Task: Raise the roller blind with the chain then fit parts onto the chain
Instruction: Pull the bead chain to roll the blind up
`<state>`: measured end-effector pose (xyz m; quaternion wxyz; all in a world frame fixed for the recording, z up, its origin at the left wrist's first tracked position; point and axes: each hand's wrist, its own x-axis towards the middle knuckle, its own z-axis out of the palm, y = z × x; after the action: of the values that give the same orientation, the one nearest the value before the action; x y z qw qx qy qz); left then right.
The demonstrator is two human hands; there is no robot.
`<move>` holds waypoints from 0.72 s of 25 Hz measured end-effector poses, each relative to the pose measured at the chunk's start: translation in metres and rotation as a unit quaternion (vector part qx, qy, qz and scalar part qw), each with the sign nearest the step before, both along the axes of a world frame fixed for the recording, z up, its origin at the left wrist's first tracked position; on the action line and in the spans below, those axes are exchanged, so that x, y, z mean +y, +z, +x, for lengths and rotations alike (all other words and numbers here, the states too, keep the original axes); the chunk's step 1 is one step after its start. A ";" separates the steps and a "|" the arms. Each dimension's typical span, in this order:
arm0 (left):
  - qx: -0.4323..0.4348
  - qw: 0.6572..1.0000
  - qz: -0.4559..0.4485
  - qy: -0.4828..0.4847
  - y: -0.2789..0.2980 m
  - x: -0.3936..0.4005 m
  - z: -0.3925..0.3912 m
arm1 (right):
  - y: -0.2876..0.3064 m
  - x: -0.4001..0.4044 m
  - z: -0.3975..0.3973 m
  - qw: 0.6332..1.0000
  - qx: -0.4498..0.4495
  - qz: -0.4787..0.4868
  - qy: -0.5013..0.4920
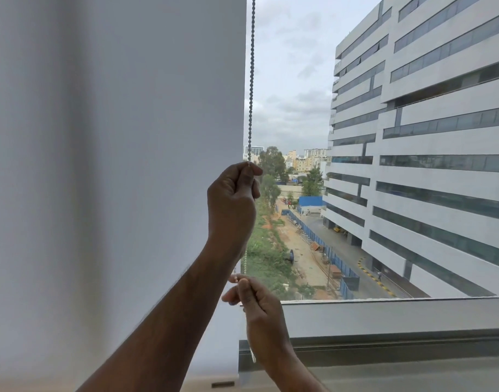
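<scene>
A white roller blind (115, 165) covers the left part of the window, hanging down to about sill level. Along its right edge runs a grey bead chain (251, 80), taut from the top of the frame. My left hand (232, 202) is raised and closed around the chain at mid height. Below it, my right hand (256, 304) pinches the lower part of the chain, where the beads look white. More white beads hang beneath that hand near the frame. Any small parts in my fingers are hidden.
The grey window frame and sill (398, 335) run along the bottom right. Through the glass stands a large office building (426, 137), with a road and trees far below. The blind's bottom bar (223, 384) sits near the lower edge.
</scene>
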<state>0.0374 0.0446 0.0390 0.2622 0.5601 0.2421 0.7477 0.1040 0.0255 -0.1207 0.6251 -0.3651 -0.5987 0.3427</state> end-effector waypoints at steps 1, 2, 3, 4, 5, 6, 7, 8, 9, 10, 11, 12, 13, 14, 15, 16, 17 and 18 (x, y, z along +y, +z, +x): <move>0.002 1.000 -0.007 0.002 -0.009 0.000 -0.002 | 0.005 0.003 0.002 1.000 0.001 -0.005 -0.002; 0.003 1.000 -0.014 0.004 -0.018 -0.001 -0.003 | 0.016 0.007 0.004 1.000 0.000 0.005 -0.010; 0.004 1.000 -0.019 0.004 -0.027 -0.003 -0.004 | 0.029 0.011 0.007 1.000 0.004 0.025 -0.016; 0.005 1.000 -0.022 0.005 -0.036 -0.005 -0.004 | 0.046 0.014 0.010 0.999 0.016 0.049 -0.018; 0.009 1.000 -0.023 0.011 -0.044 -0.006 -0.004 | 0.066 0.017 0.011 0.997 0.032 0.070 -0.016; 0.017 0.999 -0.024 0.021 -0.052 -0.007 -0.004 | 0.087 0.019 0.011 0.995 0.048 0.086 -0.016; 0.023 0.999 -0.027 0.032 -0.059 -0.008 -0.003 | 0.108 0.020 0.011 0.993 0.065 0.094 -0.014; 0.025 0.998 -0.034 0.038 -0.065 -0.007 -0.002 | 0.129 0.021 0.010 0.992 0.080 0.096 -0.006; 0.026 0.998 -0.042 0.041 -0.071 -0.006 -0.001 | 0.149 0.022 0.008 0.991 0.092 0.098 0.004; 0.026 0.998 -0.048 0.041 -0.076 -0.006 -0.001 | 0.167 0.023 0.006 0.990 0.098 0.103 0.017; 0.028 0.997 -0.052 0.040 -0.081 -0.006 0.001 | 0.183 0.024 0.003 0.989 0.100 0.108 0.031; 0.032 0.997 -0.055 0.039 -0.087 -0.007 0.002 | 0.196 0.024 0.001 0.988 0.102 0.108 0.044; 0.036 0.997 -0.058 0.037 -0.093 -0.009 0.003 | 0.206 0.024 -0.003 0.987 0.107 0.103 0.055; 0.040 0.997 -0.062 0.035 -0.099 -0.010 0.003 | 0.213 0.025 -0.006 0.986 0.116 0.100 0.061; 0.040 0.996 -0.068 0.030 -0.104 -0.011 0.003 | 0.217 0.025 -0.008 0.985 0.124 0.099 0.060; 0.037 0.996 -0.074 0.023 -0.110 -0.011 0.002 | 0.216 0.027 -0.011 0.985 0.131 0.100 0.054; 0.035 0.996 -0.082 0.017 -0.115 -0.011 0.001 | 0.213 0.029 -0.012 0.985 0.136 0.100 0.047; 0.035 0.995 -0.092 0.013 -0.120 -0.010 0.000 | 0.207 0.031 -0.013 0.984 0.139 0.101 0.041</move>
<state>0.0379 0.0349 -0.0808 0.2940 0.5562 0.3259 0.7057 0.0907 0.0569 0.0862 0.7212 -0.2243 -0.5520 0.3534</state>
